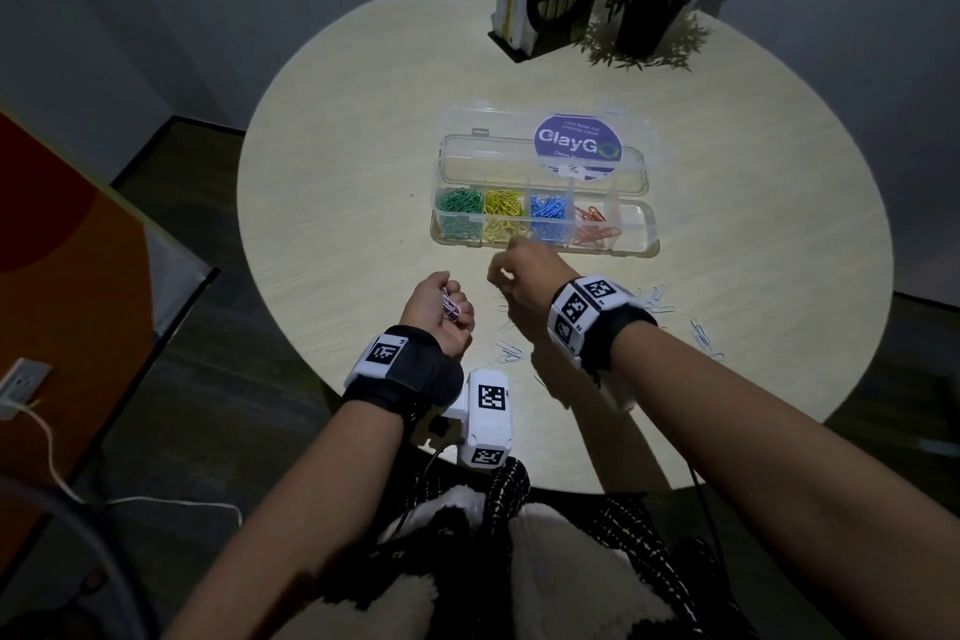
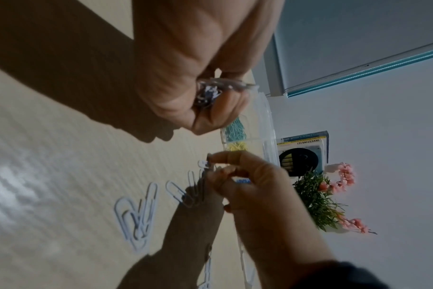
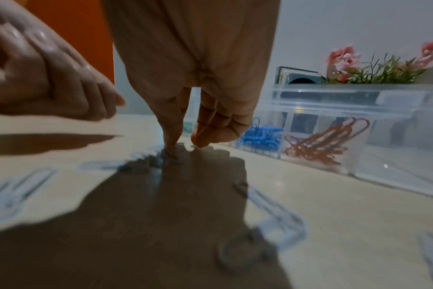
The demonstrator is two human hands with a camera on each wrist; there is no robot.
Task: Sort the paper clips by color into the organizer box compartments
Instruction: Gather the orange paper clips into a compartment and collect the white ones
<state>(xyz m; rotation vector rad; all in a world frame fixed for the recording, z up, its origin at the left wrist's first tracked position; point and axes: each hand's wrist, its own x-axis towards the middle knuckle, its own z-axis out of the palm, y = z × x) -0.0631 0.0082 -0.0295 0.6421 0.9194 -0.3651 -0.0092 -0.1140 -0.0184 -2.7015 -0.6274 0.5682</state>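
While the left hand (image 1: 439, 309) is cupping a bunch of white clips (image 1: 450, 305) as a store, the right hand (image 1: 519, 276) is pinching another white clip (image 2: 203, 163) off the tabletop (image 1: 332, 203), prob for the organizer box (image 1: 545, 224), its last compartment (image 1: 631, 224) being bare

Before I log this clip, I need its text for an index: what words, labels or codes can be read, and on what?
"ClayGo": purple round sticker on the organizer box lid.
Small print on that sticker, above and below the name: too small to read.
"INVESTING101": book spine, left wrist view; the line above it is blurred.
Square black-and-white marker codes on the wrist camera units: patterns, no words.
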